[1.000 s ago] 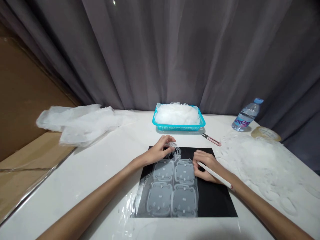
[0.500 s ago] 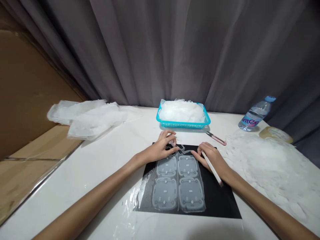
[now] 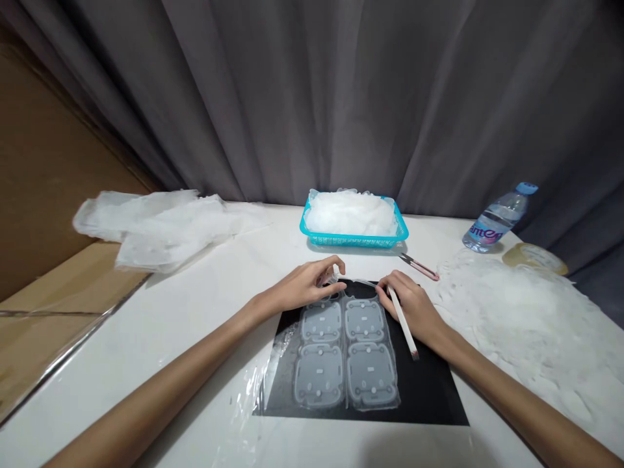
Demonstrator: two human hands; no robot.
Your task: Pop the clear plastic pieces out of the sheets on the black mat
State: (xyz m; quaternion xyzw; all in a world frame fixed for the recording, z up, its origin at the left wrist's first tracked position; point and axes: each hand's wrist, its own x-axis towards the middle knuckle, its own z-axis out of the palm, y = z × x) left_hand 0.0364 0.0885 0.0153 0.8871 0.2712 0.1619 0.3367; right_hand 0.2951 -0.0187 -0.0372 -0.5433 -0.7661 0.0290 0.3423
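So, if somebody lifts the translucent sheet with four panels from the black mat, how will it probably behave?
The translucent sheet is probably floppy: a narrow strip near its top edge curves. It is likely light for its size, since it looks thin and the black mat shows through. It may be slippery, as its left side shines.

"amte…" on bottle (image 3: 498, 220); partly legible

- Mat (image 3: 424, 390) lies on the surface (image 3: 146, 338), panelled sheet (image 3: 371, 376) on the mat.
- Basket (image 3: 353, 241) stands behind the mat, snips (image 3: 423, 268) near its front right corner.
- Sheet stack (image 3: 170, 227) lies left, beside cardboard (image 3: 53, 162).
- Loose heap (image 3: 526, 312) lies right, bottle (image 3: 493, 224) behind it.
- Curtain (image 3: 292, 97) hangs behind everything.
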